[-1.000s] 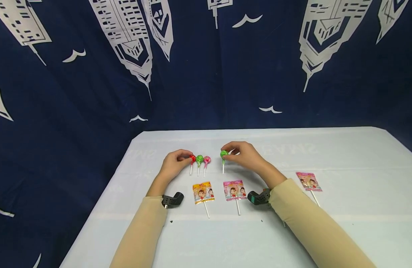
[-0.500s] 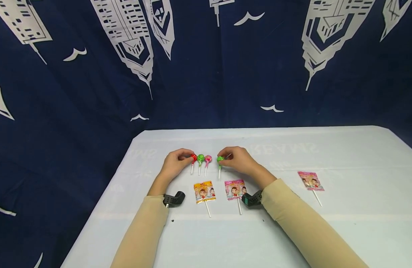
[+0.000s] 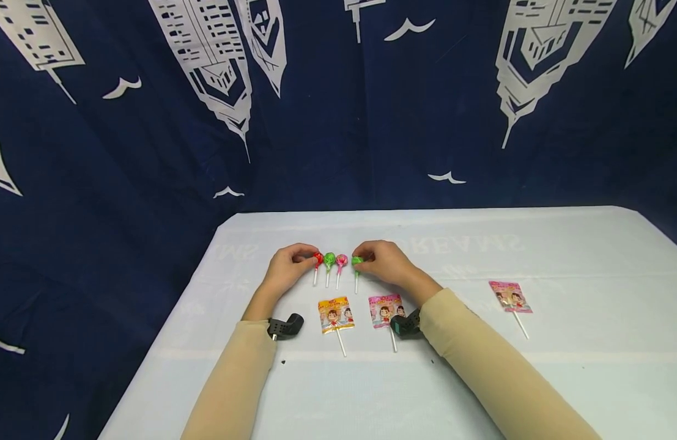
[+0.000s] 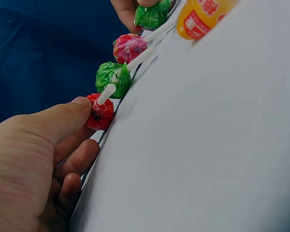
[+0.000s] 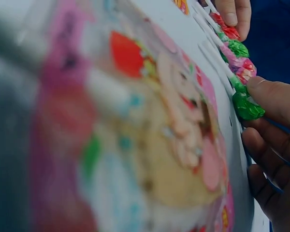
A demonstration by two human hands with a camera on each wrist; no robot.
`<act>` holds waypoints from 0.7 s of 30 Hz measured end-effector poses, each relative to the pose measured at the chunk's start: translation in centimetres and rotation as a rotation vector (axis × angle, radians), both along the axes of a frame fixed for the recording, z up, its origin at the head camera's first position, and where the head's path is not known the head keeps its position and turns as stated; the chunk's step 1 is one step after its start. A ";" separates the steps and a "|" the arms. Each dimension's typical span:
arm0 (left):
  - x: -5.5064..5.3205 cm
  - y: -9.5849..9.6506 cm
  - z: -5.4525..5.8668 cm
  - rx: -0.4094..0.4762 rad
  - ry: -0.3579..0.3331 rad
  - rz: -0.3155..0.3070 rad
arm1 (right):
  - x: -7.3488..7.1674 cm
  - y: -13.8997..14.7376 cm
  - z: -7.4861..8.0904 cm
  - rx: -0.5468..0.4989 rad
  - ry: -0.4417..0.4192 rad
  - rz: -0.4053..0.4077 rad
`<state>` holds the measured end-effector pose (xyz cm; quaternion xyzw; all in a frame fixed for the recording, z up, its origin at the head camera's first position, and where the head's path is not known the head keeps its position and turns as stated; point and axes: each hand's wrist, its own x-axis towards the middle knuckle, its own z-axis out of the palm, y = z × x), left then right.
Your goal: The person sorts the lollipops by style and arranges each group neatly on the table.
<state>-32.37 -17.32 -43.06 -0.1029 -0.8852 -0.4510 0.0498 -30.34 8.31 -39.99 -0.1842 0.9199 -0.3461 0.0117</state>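
My left hand (image 3: 287, 267) pinches the wrapped head of a red lollipop (image 4: 101, 113) between thumb and finger, at the left end of a short row. Beside it lie a green lollipop (image 3: 329, 260) and a pink lollipop (image 3: 342, 261), their sticks toward me. At the row's right end, my right hand (image 3: 390, 264) pinches a second green lollipop (image 5: 248, 106) by its head. In the head view a narrow gap separates this one from the pink lollipop. Part of the right hand's fingers is hidden behind the thumb and palm.
Nearer to me lie an orange flat-packet lollipop (image 3: 336, 315) and a pink one (image 3: 386, 310), the latter partly under the right wrist camera (image 3: 406, 324). Another pink packet lollipop (image 3: 510, 297) lies far right on the white table (image 3: 591, 256). Behind hangs a dark blue printed cloth (image 3: 338, 146).
My right hand has moved left and slightly toward me, bringing the green lollipop close to the pink one. The left hand stays on the red lollipop.
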 end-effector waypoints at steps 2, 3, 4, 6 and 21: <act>0.0 0.0 0.0 0.001 0.004 -0.001 | -0.1 -0.2 0.0 0.007 0.007 0.001; 0.0 0.0 0.0 0.001 0.005 -0.001 | -0.1 -0.3 0.0 0.008 0.008 -0.002; 0.0 0.0 0.0 0.003 0.003 -0.003 | -0.1 -0.5 -0.1 0.011 0.009 -0.005; 0.0 0.0 -0.1 0.006 0.001 -0.002 | -0.1 -0.7 -0.2 0.013 0.009 -0.013; -0.1 -0.1 -0.1 -0.003 0.013 -0.006 | -0.2 -1.1 -0.1 0.041 0.006 -0.024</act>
